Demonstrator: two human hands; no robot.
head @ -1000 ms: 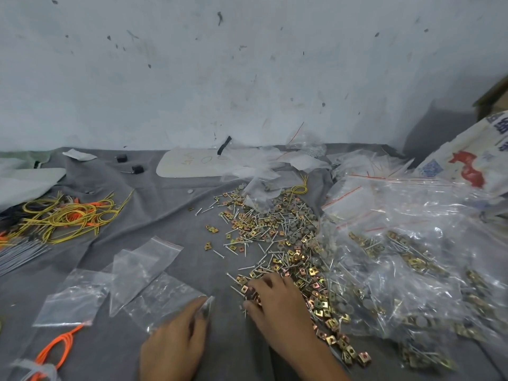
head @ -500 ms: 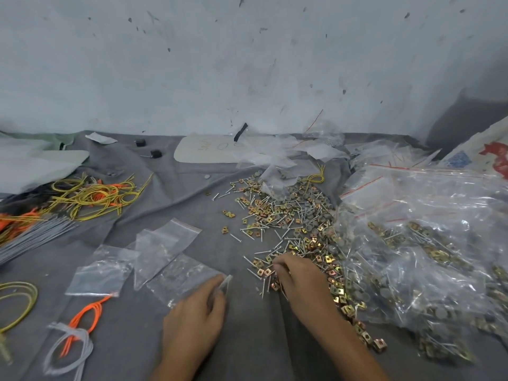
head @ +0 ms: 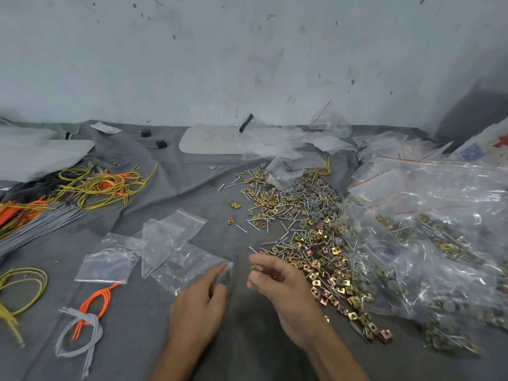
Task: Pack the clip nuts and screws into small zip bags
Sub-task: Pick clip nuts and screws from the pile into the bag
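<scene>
A loose heap of gold clip nuts and silver screws [head: 308,237] spreads over the grey cloth at centre right. My left hand [head: 199,306] pinches the mouth of a small clear zip bag [head: 189,265] that lies flat on the cloth. My right hand [head: 280,284] hovers just right of that bag mouth, fingers curled round a few clip nuts and screws [head: 257,268]. Two more small zip bags [head: 170,232] [head: 110,259] lie to the left of the held one.
A big pile of filled and empty plastic bags [head: 428,232] fills the right side. Yellow and orange wire loops [head: 101,185], grey ties [head: 33,229] and a grey-orange bundle [head: 82,323] lie at left. A white board [head: 214,140] sits by the wall.
My right hand has lifted off the heap with parts in its fingers and come left toward the bag mouth. My left hand keeps its hold on the bag.
</scene>
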